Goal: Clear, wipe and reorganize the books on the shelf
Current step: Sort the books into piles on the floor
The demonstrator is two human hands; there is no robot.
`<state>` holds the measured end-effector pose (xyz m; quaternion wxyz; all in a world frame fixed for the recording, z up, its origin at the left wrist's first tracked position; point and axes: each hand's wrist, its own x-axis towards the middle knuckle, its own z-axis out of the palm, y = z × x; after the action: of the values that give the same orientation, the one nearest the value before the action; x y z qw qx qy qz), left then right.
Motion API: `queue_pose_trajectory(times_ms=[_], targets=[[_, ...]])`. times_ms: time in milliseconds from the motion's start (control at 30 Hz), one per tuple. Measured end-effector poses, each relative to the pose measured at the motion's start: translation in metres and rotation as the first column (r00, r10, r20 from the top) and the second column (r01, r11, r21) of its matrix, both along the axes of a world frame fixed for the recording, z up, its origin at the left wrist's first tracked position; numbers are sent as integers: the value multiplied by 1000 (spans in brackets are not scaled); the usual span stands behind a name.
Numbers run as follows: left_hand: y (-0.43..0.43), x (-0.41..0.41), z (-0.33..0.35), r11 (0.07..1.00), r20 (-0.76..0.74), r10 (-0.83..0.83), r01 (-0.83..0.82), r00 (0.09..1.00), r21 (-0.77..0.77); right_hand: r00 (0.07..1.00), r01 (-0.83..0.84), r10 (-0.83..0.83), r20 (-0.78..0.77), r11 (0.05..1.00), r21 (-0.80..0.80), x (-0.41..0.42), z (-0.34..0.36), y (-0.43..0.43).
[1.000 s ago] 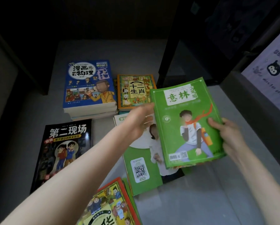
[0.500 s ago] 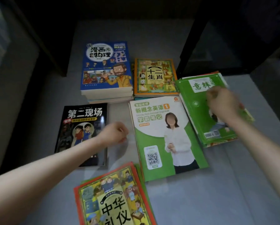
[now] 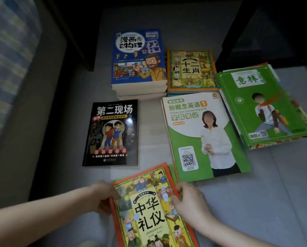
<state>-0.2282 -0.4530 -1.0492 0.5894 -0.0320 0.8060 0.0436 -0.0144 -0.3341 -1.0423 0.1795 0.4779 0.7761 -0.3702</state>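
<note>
both hands have dropped to the bottom centre of the frame since half a second ago, leaving the green magazine [image 3: 266,111] on its pile at the right. left hand [image 3: 102,196] pinches the left edge of the orange-bordered picture book [image 3: 149,211]; right hand [image 3: 190,198] curls on its right edge. above (left to right) lie the black book [image 3: 111,132], blue stack [image 3: 138,68] and green-and-white workbook [image 3: 202,136] on the grey surface [image 3: 273,193].

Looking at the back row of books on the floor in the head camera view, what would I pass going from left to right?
Blue comic book stack → yellow animal picture book → green magazine pile.
</note>
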Motion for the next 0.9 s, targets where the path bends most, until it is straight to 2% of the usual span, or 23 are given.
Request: queue_pose_trajectory(times_ms=[67,167,267,367,433,500,633,767,833,900], targets=[[-3,6,-1,979,28,196,-197,980,54,988,156,-156,-11,987,-38,5,-2,-3],[-1,16,8,954,95,282,-289,955,80,900,430,-436,17,879,-207,9,-8,-2],[2,18,21,957,140,240,-259,960,133,787,583,-611,89,687,-434,7,-15,3],[7,6,37,949,231,127,-185,965,254,774,564,-626,94,613,-553,5,-14,3],[12,-7,50,914,273,37,-143,961,378,774,514,-633,19,611,-602,2,-4,1],[21,-20,63,835,244,22,-152,970,529,743,459,-656,-134,644,-612,-4,13,3],[62,-39,92,628,212,207,-296,955,720,654,320,-594,-469,779,-540,-19,51,38],[118,-48,116,441,322,435,-510,841,738,614,256,-536,-579,829,-497,-16,78,79],[142,-46,128,405,371,434,-545,821,734,502,329,-553,-665,833,-444,-8,86,96],[163,-40,139,394,420,330,-527,845,752,357,420,-565,-744,809,-412,0,93,113]])
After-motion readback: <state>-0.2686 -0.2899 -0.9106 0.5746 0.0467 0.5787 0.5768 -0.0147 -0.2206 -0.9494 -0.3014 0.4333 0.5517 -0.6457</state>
